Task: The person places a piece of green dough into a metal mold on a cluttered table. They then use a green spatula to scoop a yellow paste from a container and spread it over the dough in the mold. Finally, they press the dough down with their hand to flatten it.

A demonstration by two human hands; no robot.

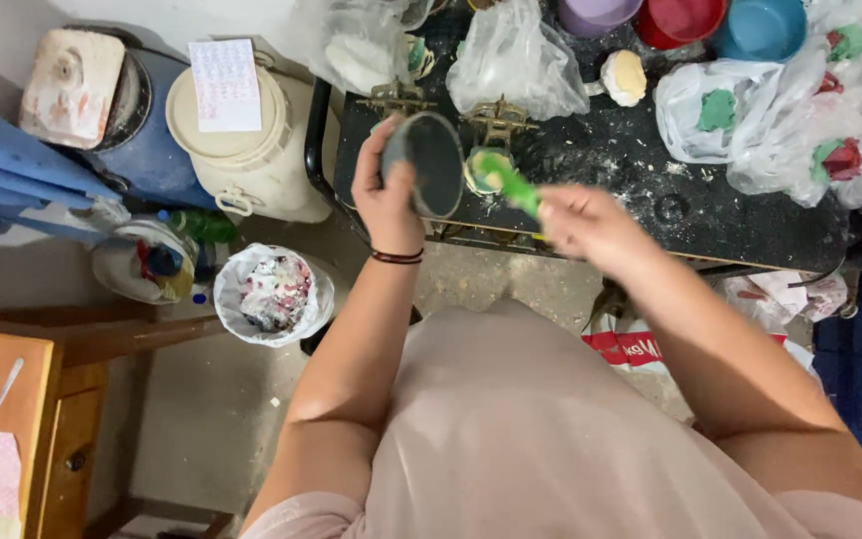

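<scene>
Head view, looking straight down. Left hand (388, 190) is closed around the rim of a round dark bowl (431, 163), holding it tilted on edge over the near edge of the black table (650, 190). Right hand (586, 225) is closed on the handle of a green spatula (509, 183); that hand is motion-blurred, so the exact finger wrap is hard to read.

Key relation: the spatula's long axis runs diagonally, from the right hand up-left toward the bowl. Its tip sits just right of the bowl's rim, over a small brass-framed mould (491, 150) on the table. I can't tell whether tip and bowl touch. The bowl lies left of the right hand and is in the left hand's grip, so the left is nearer.

Around: plastic bags (750, 120) with green and red lumps far right, coloured tubs (680, 18) at the far edge, a cream bucket (241, 150) and a lined waste bin (273, 294) on the floor left.
</scene>
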